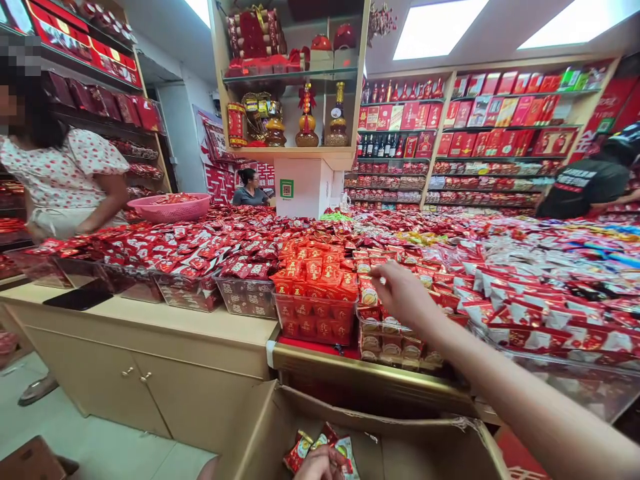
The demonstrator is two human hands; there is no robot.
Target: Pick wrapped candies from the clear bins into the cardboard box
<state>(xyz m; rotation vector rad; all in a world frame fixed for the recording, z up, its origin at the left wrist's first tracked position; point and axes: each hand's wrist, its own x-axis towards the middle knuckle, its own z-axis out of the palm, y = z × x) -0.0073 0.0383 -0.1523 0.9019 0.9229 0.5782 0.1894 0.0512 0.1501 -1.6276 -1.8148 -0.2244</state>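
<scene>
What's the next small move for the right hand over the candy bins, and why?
Probably lower the right hand a little onto the clear bin of packets right beneath it. The hand hovers just above the heap, fingers pinched with nothing clearly held, while the left hand holds a bunch of packets over the cardboard box.

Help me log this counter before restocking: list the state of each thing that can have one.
right hand: reaching out over a bin, fingers pinched; what they grip is unclear
left hand: holding a bunch of packets
packets: gathered in the hand, over the box
cardboard box: open, flaps up
clear bin: heaped full with red packets
pink basket: holds red packets
cabinet doors: closed
</scene>
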